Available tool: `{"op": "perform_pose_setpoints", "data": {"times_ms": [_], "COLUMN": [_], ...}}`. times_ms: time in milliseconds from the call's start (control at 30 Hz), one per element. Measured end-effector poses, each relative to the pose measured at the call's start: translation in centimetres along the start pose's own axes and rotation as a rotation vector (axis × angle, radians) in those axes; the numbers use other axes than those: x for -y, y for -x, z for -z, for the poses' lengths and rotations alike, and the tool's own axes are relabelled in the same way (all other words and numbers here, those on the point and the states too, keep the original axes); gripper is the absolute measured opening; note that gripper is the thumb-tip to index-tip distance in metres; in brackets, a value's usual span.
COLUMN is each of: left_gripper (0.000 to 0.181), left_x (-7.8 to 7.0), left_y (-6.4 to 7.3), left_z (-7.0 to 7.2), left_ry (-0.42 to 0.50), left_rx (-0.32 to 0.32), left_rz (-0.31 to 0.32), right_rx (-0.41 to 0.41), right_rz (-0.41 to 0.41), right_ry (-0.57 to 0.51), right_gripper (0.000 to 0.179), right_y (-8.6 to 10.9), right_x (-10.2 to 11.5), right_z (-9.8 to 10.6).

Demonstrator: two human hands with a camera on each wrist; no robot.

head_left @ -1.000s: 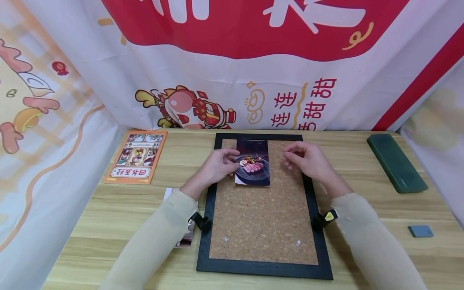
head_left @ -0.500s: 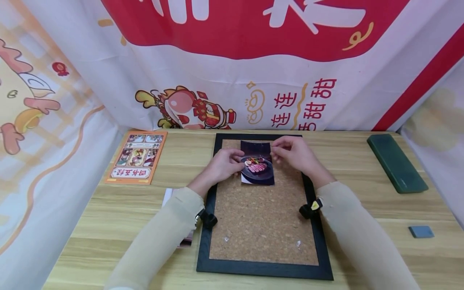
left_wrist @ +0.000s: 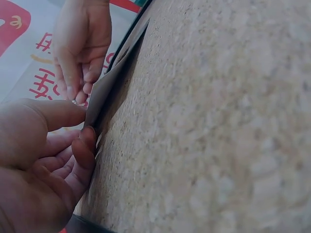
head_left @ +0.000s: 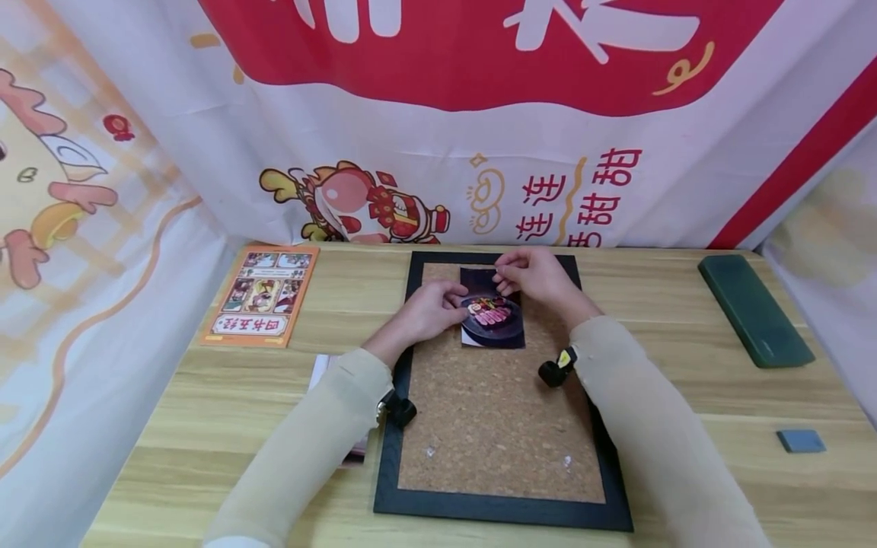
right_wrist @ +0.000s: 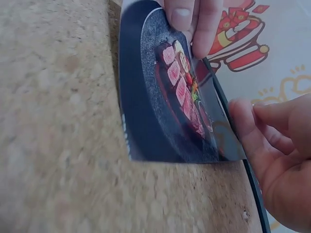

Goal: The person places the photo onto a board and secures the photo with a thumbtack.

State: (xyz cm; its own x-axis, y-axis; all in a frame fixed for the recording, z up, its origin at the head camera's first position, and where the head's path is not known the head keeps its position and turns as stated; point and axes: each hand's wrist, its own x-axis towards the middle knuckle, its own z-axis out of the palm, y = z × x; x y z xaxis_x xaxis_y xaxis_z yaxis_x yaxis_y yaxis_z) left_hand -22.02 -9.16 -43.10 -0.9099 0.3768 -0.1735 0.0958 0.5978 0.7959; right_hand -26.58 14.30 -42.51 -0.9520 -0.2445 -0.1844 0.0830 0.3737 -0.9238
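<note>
My left hand (head_left: 430, 310) pinches the left edge of a photo (head_left: 489, 327) of sliced meat on a dark plate, between thumb and fingers. The photo is over the upper part of a black-framed cork board (head_left: 503, 411); in the left wrist view it stands slightly off the cork. My right hand (head_left: 537, 280) is at the photo's upper right, fingertips together. A tiny pale bit, seemingly a clear pushpin (left_wrist: 75, 102), shows at those fingertips, mostly hidden. Two similar clear pushpins, one at lower left (head_left: 430, 451) and one at lower right (head_left: 567, 461), are on the cork.
An orange booklet (head_left: 263, 297) lies at the back left of the wooden table (head_left: 226, 411). Beside the board's left edge, a stack of pictures (head_left: 356, 453) is partly under my left arm. On the right are a dark green case (head_left: 754, 310) and a small blue-grey block (head_left: 800, 441).
My left hand has shifted the photo a little to the right. My right hand has moved left from the board's right side to the photo's top right part.
</note>
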Motion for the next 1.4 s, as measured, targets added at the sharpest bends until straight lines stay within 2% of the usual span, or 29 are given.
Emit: {"op": "perform_pose_setpoints", "data": {"times_ms": [167, 367, 600, 933, 1400], "left_gripper": [0.042, 0.042, 0.044, 0.043, 0.043], "left_x": [-0.2, -0.1, -0.1, -0.2, 0.0], "left_y": [-0.2, -0.2, -0.2, -0.1, -0.2], "left_z": [0.0, 0.0, 0.1, 0.2, 0.0], "left_ry": [-0.04, -0.037, -0.04, -0.04, -0.029], "left_rx": [0.01, 0.017, 0.046, 0.05, 0.048], "left_rz": [-0.002, -0.002, -0.02, -0.02, -0.01], "right_rx": [-0.012, -0.007, -0.018, 0.001, -0.002], "right_rz": [-0.009, -0.038, -0.092, -0.099, -0.25], "right_ry": [-0.019, -0.04, 0.013, 0.092, 0.054], "right_gripper": [0.022, 0.02, 0.02, 0.021, 0.021], "right_y": [-0.9, -1.7, -2.2, -2.5, -3.1], "right_x": [0.0, -0.3, -0.4, 0.3, 1.4], "right_z": [-0.3, -0.7, -1.1, -1.5, -1.8]}}
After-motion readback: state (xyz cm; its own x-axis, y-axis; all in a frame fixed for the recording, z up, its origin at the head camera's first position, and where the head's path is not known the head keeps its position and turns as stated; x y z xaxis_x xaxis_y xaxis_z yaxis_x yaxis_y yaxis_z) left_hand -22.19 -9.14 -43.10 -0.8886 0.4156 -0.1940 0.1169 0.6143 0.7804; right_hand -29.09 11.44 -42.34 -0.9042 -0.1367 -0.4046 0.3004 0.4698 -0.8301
